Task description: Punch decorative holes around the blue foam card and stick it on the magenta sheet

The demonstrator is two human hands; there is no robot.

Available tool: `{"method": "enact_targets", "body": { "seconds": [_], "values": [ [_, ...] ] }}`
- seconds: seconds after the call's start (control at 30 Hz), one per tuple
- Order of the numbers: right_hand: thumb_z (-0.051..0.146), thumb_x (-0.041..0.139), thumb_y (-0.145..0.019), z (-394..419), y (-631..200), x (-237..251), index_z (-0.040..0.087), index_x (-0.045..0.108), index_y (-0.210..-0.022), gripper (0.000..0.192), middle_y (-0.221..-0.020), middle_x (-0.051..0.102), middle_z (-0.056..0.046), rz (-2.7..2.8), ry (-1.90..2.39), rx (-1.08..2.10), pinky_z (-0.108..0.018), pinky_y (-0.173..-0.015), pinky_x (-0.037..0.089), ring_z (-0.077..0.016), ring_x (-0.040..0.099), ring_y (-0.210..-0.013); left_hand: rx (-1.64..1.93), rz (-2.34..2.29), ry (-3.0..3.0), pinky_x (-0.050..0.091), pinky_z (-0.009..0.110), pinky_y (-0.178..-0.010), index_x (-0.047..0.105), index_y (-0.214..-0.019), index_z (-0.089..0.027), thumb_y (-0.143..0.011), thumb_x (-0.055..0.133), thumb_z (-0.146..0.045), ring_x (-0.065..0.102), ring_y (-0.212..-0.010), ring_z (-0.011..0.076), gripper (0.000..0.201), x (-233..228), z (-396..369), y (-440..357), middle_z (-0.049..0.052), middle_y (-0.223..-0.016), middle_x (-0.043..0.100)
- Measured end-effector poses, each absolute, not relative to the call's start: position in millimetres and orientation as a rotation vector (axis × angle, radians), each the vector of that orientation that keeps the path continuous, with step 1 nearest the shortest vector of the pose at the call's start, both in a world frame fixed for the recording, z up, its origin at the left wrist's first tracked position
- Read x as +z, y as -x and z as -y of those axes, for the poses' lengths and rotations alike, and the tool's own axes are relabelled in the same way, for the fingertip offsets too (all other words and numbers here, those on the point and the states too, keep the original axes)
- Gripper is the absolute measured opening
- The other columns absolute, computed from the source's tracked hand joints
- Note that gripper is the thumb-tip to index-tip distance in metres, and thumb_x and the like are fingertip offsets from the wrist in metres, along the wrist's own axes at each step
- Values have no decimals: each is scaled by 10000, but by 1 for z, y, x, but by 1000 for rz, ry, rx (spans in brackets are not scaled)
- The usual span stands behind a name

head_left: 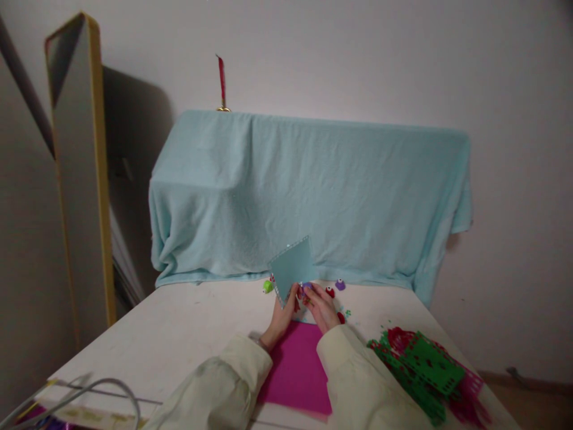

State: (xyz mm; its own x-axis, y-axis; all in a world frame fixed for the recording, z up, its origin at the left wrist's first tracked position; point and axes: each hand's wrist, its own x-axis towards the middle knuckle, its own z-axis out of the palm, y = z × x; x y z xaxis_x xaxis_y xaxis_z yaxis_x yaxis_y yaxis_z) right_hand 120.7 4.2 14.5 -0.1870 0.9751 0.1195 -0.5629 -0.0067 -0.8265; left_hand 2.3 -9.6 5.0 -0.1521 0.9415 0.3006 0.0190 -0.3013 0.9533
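Note:
My left hand (282, 316) is closed on the lower part of a light-blue square sheet (293, 269), which is tilted up and has small holes along its edges. Beside it, my right hand (321, 303) pinches a small purple piece (306, 288) close to the sheet's lower right side. Small red bits show between the hands, too small to name. Around the hands lie a green figure with an eye (267, 286), a red one (330, 291) and a purple one (341, 285). Below my wrists is a magenta sheet (295, 370).
Green, red and magenta cut-out sheets (430, 364) are heaped at the table's right. A light-blue cloth (313, 191) drapes over something at the back of the white table (188, 322). A grey cable (107, 382) loops at front left; a gold-framed mirror (96, 179) leans at left.

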Motion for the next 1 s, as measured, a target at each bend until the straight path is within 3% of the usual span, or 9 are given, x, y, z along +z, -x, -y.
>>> {"method": "enact_targets", "body": {
  "seconds": [1.0],
  "values": [
    [225, 809, -628, -2, -121, 15, 202, 656, -965, 370, -951, 661, -36, 995, 590, 1543, -279, -724, 458, -171, 593, -861, 1629, -1206, -1360, 374, 266, -574, 479, -579, -201, -871, 451, -557, 457, -488, 128, 461, 4, 7, -2, -31, -499, 454]
  ]
}}
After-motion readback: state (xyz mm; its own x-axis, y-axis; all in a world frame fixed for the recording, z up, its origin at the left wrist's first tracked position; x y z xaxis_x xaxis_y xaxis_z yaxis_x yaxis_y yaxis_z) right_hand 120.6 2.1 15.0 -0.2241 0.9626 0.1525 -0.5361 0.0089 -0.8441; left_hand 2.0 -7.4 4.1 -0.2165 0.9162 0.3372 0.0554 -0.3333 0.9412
